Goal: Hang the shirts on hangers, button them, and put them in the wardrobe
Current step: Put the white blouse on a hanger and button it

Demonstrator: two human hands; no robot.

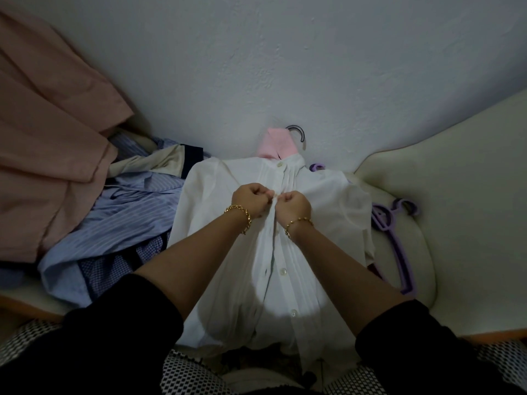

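We see a white shirt [228, 195] with a pleated front lying flat in the middle of the frame, on a cream padded seat [456, 195] against a white wall [285, 52]. Its neck points to the top of the frame and its hem to the bottom. At the neck sits a pink collar piece [275, 145], and a dark hanger hook [299, 134] curls out just above it, against the wall.

Our left hand [251, 199] and right hand [293, 205] meet at the shirt's centre strip, just below the top button [279, 164], which looks fastened. Both hands have the fingers curled in and pinch the fabric edges of the strip between thumb and fingertips. We cannot tell whether a button is between them. Lower down the strip we see two more buttons [283, 270], and there the front gapes a little. Each wrist wears a gold chain bracelet [239, 215], and black sleeves [122, 337] cover the forearms near the bottom of the frame.

To the right of the shirt a purple hanger [395, 246] lies on the seat, partly under the shirt's sleeve. To the left lies a heap with a blue striped shirt [128, 212], a blue checked garment [108, 266] and a cream and navy garment [168, 161]. Peach fabric [51, 124] fills the upper left of the frame.
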